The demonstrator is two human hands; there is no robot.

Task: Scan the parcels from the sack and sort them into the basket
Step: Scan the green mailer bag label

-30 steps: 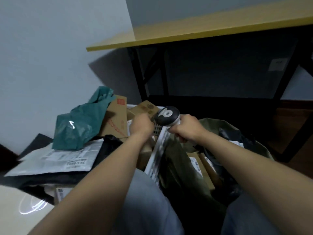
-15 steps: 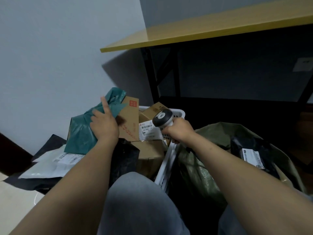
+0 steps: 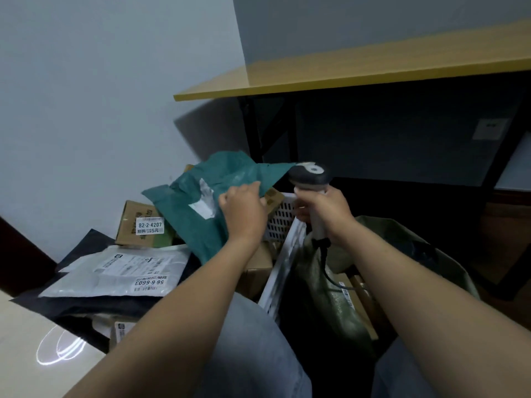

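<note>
My left hand (image 3: 244, 208) grips a teal plastic mailer parcel (image 3: 201, 208) and holds it lifted over the white slatted basket (image 3: 283, 216). A white label shows on the parcel's upper face. My right hand (image 3: 324, 211) is shut on the handle of a barcode scanner (image 3: 309, 175), whose dark head sits just right of the parcel's raised corner. The scanner's cable hangs down over the olive-green sack (image 3: 339, 300), which stands open at the right with cardboard parcels inside. Brown boxes lie in the basket under my left forearm.
A grey mailer (image 3: 120, 271) with labels lies on black bags at the left. Behind it stands a small cardboard box (image 3: 138, 225) labelled 82-2-4207. A yellow-topped table (image 3: 359, 70) with black legs stands ahead. My knees fill the foreground.
My left hand has taken hold of the teal parcel and lifted it to the right, toward the scanner. The brown box it lay against is now hidden. The scanner has risen a little.
</note>
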